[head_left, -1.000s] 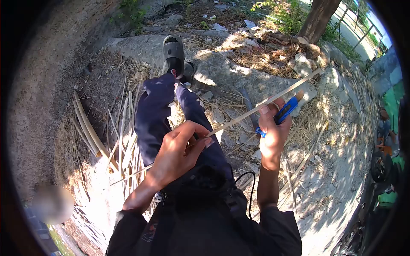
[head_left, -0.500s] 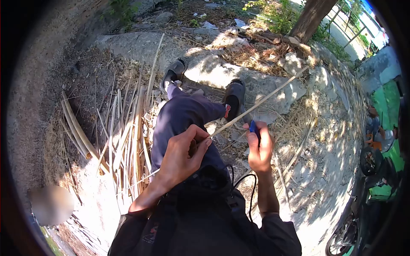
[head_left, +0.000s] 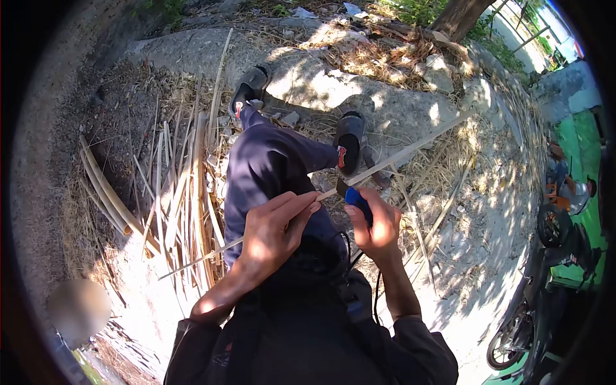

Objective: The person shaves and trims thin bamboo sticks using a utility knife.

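A long thin bamboo strip (head_left: 407, 151) runs slantwise across my lap, from low on the left to the upper right. My left hand (head_left: 273, 228) pinches it between thumb and fingers above my leg. My right hand (head_left: 375, 232) is closed around the blue handle of a knife (head_left: 357, 200). The short dark blade lies at the strip, just right of my left fingertips. Whether the edge is biting into the bamboo cannot be made out.
A heap of split bamboo strips (head_left: 199, 186) lies left of my legs, with thicker curved pieces (head_left: 106, 186) beyond. Ahead are a stone ledge (head_left: 295, 83) and a tree trunk (head_left: 462, 19). A motorcycle (head_left: 513, 340) stands at the far right.
My right hand has moved left and turned, bringing the knife blade to the strip near my left fingers. My left foot has shifted slightly, and the view has tilted a little.
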The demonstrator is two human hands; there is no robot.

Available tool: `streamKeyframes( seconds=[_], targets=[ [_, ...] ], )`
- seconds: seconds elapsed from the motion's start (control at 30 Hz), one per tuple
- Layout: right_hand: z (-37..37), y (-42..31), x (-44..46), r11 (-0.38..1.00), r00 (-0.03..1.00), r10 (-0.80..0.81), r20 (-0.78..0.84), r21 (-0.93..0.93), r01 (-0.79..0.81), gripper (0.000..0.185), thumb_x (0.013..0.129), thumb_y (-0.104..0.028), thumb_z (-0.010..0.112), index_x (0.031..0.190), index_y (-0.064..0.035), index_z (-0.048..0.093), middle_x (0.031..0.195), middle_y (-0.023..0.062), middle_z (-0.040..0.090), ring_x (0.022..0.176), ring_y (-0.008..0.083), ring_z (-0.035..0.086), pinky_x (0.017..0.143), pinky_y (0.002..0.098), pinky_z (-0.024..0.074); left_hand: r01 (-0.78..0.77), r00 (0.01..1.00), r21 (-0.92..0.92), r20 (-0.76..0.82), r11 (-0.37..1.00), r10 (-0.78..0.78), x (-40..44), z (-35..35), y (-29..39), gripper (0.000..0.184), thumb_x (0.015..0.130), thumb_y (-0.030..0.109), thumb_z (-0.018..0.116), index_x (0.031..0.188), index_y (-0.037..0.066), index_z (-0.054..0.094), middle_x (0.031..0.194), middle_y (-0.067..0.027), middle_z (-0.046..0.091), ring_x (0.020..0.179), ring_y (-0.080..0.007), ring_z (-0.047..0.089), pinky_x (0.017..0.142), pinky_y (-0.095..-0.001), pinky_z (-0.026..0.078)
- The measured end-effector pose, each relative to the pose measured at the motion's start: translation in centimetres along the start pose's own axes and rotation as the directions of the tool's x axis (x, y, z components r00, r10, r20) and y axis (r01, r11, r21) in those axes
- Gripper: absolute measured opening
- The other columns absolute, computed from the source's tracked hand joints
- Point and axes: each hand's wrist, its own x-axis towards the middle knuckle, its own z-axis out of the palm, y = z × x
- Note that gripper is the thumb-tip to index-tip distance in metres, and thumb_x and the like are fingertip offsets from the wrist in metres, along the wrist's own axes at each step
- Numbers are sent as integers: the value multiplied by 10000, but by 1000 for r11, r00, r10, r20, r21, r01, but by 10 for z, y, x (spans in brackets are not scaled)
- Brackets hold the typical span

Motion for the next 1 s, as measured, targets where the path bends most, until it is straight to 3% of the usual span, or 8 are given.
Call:
streamKeyframes(
  seconds=[0.43,0.53,0.57,0.63,0.7,0.77,0.93,1.0],
  targets=[
    [5,-1,9,996,995,-89,-54,-7,88,254,962,-186,774,1100,11,693,920,158,762,729,320,766,624,371,586,29,1000,-290,15,956,-26,-2,1,-15,157,1006,47,710,1122,-41,770,708,-133,623,566,-161,548,540,-329,406],
    [4,2,10,997,996,-77,-45,0,77,252,971,-185,762,1106,15,685,905,169,753,723,335,761,628,377,581,101,994,-177,69,979,-90,-1,-3,-11,150,1018,60,710,1116,-19,789,847,-139,774,681,-160,667,643,-300,502],
    [1,4,12,997,996,-79,-45,-2,79,252,971,-185,762,1106,15,685,905,169,753,723,335,761,628,377,581,100,994,-155,61,983,-92,-2,-3,-11,144,1014,59,713,1111,-13,792,813,-131,757,659,-156,648,625,-301,487],
    [-12,12,15,990,987,120,-109,-54,-126,242,981,-175,745,1112,16,676,894,181,744,717,357,754,636,383,579,106,994,-135,54,985,-100,-6,-2,-13,139,1011,57,716,1105,-7,796,778,-123,741,637,-152,629,606,-301,473],
    [-16,25,18,992,985,98,-141,-61,-108,224,992,-175,728,1112,5,672,881,181,736,698,372,740,631,386,570,29,999,-117,15,993,-28,-10,3,-20,140,988,55,738,1106,-17,765,686,-115,599,529,-196,528,521,-356,400],
    [-18,31,20,992,987,11,-161,-121,-31,220,997,-186,724,1110,-5,671,859,168,735,681,355,739,620,380,561,17,1000,-95,8,995,-17,-9,2,-20,142,981,48,744,1106,-15,765,691,-118,606,528,-205,531,519,-358,401],
    [-35,62,36,984,979,48,-197,-157,-79,181,1033,-208,683,1080,-33,674,659,131,625,549,261,633,548,349,476,25,999,-18,29,1000,-25,-12,-6,-15,155,962,32,753,1111,-10,763,721,-132,640,536,-239,560,524,-368,418],
    [-35,70,39,984,979,44,-197,-162,-76,183,1035,-209,683,1077,-31,677,654,128,616,543,249,618,543,350,469,66,997,-39,-28,997,-68,-12,-4,-20,138,984,36,736,1106,5,793,675,-120,622,553,-188,531,541,-357,388]
  ],
)
